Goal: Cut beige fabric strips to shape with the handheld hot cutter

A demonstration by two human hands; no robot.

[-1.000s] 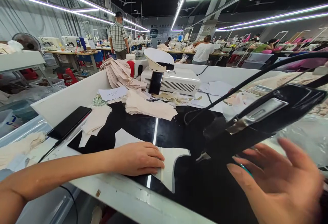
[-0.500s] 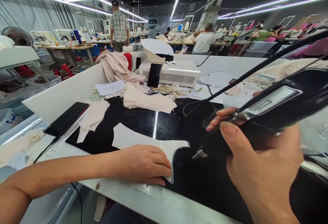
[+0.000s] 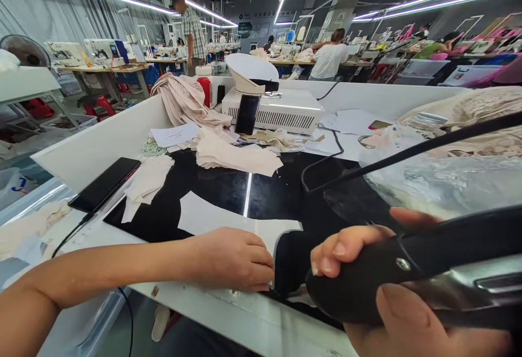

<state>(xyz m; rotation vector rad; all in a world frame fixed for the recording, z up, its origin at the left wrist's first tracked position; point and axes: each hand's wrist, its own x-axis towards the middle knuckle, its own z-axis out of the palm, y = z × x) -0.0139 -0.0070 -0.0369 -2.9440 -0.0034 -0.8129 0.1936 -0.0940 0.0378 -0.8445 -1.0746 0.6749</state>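
Observation:
A pale fabric piece [image 3: 224, 216] lies flat on the black glossy tabletop, with a grey strip along its curved right edge. My left hand [image 3: 236, 262] is on its near right part, fingers closed together and bent down at the edge; the fingertips are partly hidden. In my right hand [image 3: 408, 313] is a thick black corded hand tool [image 3: 359, 286] with a long metal lever, my fingers wrapped round its body. Its front end is low, just right of the fabric's edge near my left fingertips. Whether the tip touches the fabric, I cannot tell.
Stacked cream fabric pieces [image 3: 238, 153] lie farther back, before a white vented box [image 3: 273, 109] with a phone [image 3: 247, 114] against it. Another phone [image 3: 105, 183] is at left. A black cable [image 3: 408, 161] crosses above clear plastic [image 3: 448, 180]. Low white walls [image 3: 106, 145] edge the table.
My right hand has brought the tool down and nearer, its front end now beside the fabric's edge. My left hand and the fabric have hardly moved. The standing person behind has turned.

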